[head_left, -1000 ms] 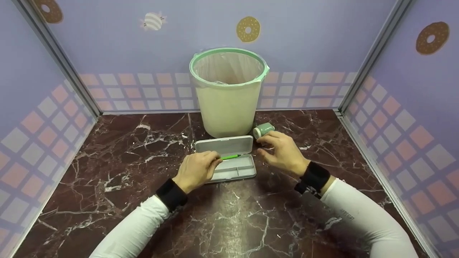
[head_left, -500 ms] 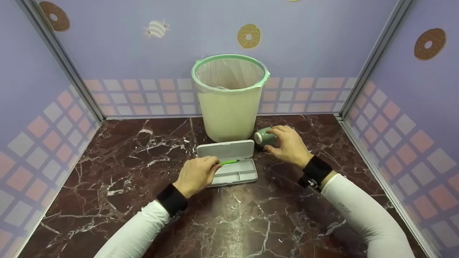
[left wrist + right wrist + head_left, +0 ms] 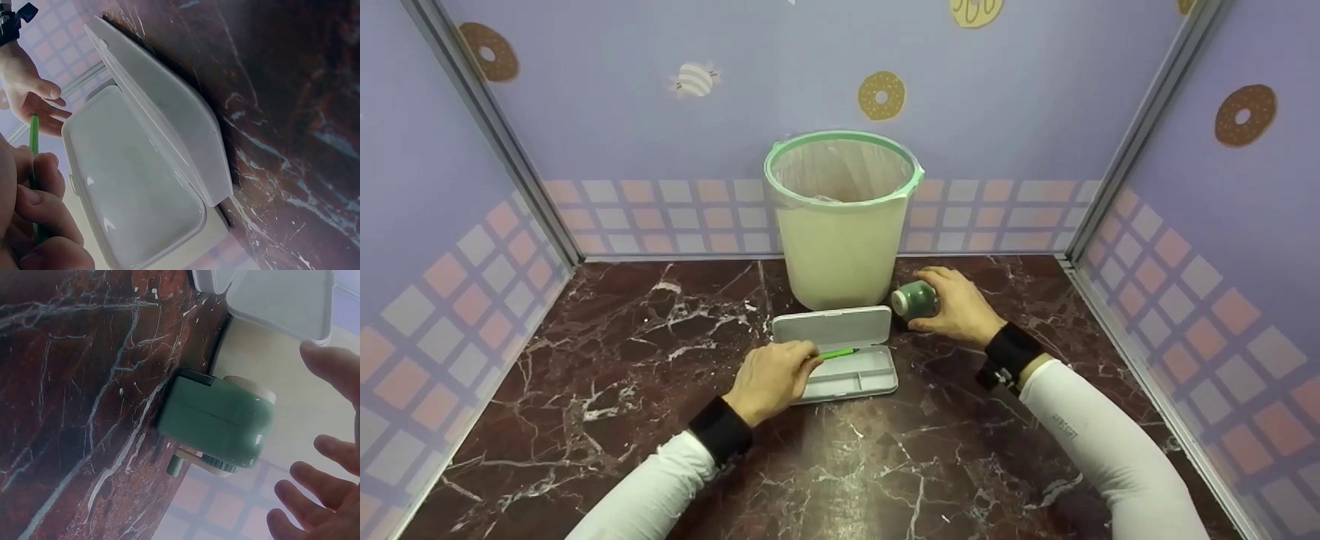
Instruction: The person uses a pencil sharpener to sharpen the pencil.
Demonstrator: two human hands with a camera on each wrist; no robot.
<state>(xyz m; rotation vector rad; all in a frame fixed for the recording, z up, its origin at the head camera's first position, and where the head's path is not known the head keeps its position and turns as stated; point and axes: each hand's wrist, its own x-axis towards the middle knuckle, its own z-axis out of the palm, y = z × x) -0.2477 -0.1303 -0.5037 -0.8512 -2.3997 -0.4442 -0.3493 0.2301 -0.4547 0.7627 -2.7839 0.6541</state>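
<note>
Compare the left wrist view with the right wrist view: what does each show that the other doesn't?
Only the left wrist view shows the left hand and the green pencil it pinches. Only the right wrist view shows the green device, lying on its side or not, I can't tell. Both show the right hand, the open pale case and the marbled tabletop.

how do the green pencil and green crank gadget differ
The green pencil is thin; the green crank gadget is bulky. The pencil is bright green, the gadget darker green with cream parts. The left grip holds the pencil; the gadget sits on the table. Both are mainly green.
</note>
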